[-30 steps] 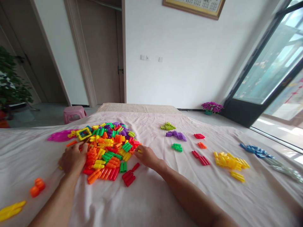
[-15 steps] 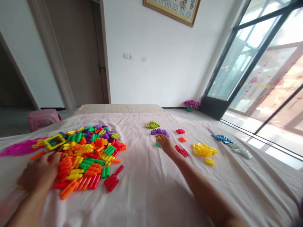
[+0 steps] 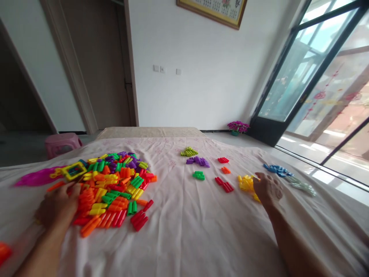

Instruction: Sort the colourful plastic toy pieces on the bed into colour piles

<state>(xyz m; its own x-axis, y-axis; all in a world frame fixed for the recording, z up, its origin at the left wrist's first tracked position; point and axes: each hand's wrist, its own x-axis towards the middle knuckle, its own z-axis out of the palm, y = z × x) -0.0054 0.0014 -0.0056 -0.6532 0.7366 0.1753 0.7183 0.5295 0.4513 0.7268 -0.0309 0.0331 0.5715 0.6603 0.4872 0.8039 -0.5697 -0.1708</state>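
My left hand (image 3: 59,202) rests at the left edge of a large mixed heap of plastic pieces (image 3: 115,184), fingers bent over orange ones; whether it grips any is hidden. At the right, my right hand (image 3: 268,188) is over the yellow pile (image 3: 246,183), its fingertips hiding part of it; what they hold, if anything, cannot be made out. Between the hands lie small groups: lime (image 3: 189,151), purple (image 3: 198,161), green (image 3: 198,175), red (image 3: 224,184) and orange (image 3: 225,170).
Blue pieces (image 3: 278,170) and pale clear pieces (image 3: 301,186) lie beyond my right hand. A yellow frame toy (image 3: 74,171) and a magenta item (image 3: 37,177) are at the left. A pink stool (image 3: 62,144) stands behind the bed-like surface. An orange blur (image 3: 4,252) shows lower left.
My right hand has moved right, from the green and purple pieces to the yellow pile. The green group is now uncovered. My left hand stays by the heap. The view has shifted slightly.
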